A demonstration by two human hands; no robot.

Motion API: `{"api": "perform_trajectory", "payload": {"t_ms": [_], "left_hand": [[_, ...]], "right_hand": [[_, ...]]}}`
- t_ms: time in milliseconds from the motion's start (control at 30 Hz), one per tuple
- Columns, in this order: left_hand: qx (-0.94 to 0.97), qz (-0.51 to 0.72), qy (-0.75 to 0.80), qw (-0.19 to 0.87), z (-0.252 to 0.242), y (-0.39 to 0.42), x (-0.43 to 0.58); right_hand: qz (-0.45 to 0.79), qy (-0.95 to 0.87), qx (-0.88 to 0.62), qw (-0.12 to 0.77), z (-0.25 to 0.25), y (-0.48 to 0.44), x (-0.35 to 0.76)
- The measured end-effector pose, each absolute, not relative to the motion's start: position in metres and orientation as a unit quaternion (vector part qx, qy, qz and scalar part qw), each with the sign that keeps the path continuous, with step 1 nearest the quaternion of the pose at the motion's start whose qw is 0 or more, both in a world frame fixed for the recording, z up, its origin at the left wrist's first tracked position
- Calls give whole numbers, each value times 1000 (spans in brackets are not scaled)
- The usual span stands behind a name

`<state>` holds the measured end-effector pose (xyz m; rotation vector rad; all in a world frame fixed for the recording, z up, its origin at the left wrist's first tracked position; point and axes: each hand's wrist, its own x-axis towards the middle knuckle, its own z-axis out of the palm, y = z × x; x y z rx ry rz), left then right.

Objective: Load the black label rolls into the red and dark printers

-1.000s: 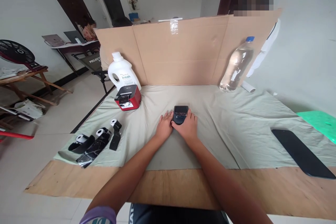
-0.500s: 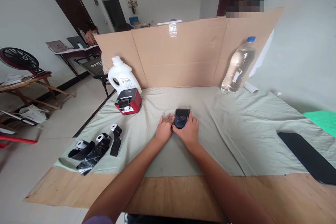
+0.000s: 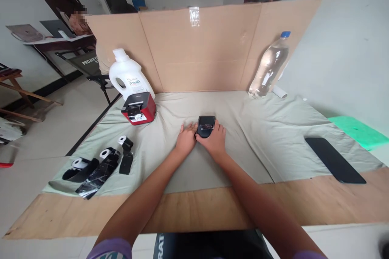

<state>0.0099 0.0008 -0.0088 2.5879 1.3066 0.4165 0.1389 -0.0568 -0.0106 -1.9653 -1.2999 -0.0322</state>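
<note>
Mid-table, right hand grips a black, round-ended plastic device — left hand flat beside it, fingers loosely spread. Device in hand, apparently not lifted; three black-tape rolls on white cores lie apart, untouched.

There are 3 black rolls, 2 hands and 1 small black gadget. I see 1 white jug and 1 clear bottle.

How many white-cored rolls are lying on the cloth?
3, at left on the cloth: left roll, middle roll, and right roll nearest the red machine.
</note>
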Motion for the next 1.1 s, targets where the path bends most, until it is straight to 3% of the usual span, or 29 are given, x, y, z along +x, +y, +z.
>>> {"api": "perform_trajectory", "payload": {"t_ms": [1100], "left_hand": [[881,153,435,107,-4,2,3]], "right_hand": [[15,-513,-784,349,-3,-59,141]]}}
